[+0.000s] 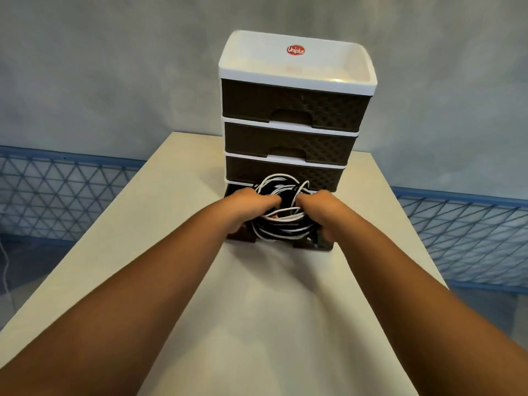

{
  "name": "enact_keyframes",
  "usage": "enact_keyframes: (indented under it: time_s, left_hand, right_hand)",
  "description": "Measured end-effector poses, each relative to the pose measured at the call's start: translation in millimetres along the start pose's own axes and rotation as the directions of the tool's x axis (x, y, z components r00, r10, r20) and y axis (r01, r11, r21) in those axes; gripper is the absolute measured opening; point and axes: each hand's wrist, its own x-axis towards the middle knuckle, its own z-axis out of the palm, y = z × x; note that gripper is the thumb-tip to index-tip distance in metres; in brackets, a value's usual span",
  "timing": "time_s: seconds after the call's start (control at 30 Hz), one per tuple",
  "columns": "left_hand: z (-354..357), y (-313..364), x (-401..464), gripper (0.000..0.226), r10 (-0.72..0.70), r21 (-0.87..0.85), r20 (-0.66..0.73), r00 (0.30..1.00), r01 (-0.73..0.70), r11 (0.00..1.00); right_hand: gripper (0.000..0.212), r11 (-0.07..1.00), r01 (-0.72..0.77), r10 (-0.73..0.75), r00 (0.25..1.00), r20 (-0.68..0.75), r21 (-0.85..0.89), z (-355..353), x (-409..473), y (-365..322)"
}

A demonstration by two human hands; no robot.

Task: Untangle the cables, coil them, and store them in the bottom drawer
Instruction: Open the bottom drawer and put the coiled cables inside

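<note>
A bundle of coiled white and black cables [283,224] sits in the pulled-out bottom drawer [313,244] of a brown and white drawer unit [291,132]. My left hand [248,208] grips the left side of the bundle, fingers curled into the coil. Over on the bundle's right side, my right hand [320,210] holds it with curled fingers. Both hands are over the drawer. The fingertips are hidden among the cables.
The drawer unit stands on a pale table [257,295], with its three upper drawers closed. A blue mesh fence [463,238] runs behind the table on both sides. A grey wall [114,67] lies beyond.
</note>
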Motion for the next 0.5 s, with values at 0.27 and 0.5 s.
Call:
enact_keyframes:
  time_s: [0.27, 0.5]
  left_hand:
    - [-6, 17, 34, 0.034, -0.196, 0.163, 0.266, 0.944, 0.157, 0.974]
    - [-5, 11, 72, 0.055, -0.339, 0.26, 0.241, 0.909, 0.277, 0.925]
  right_hand:
    - [0.026, 0.973, -0.15, 0.205, 0.914, 0.349, -0.178, -13, 37, -11]
    - [0.03, 0.936, -0.16, 0.278, 0.883, 0.379, -0.313, -10, 65, -11]
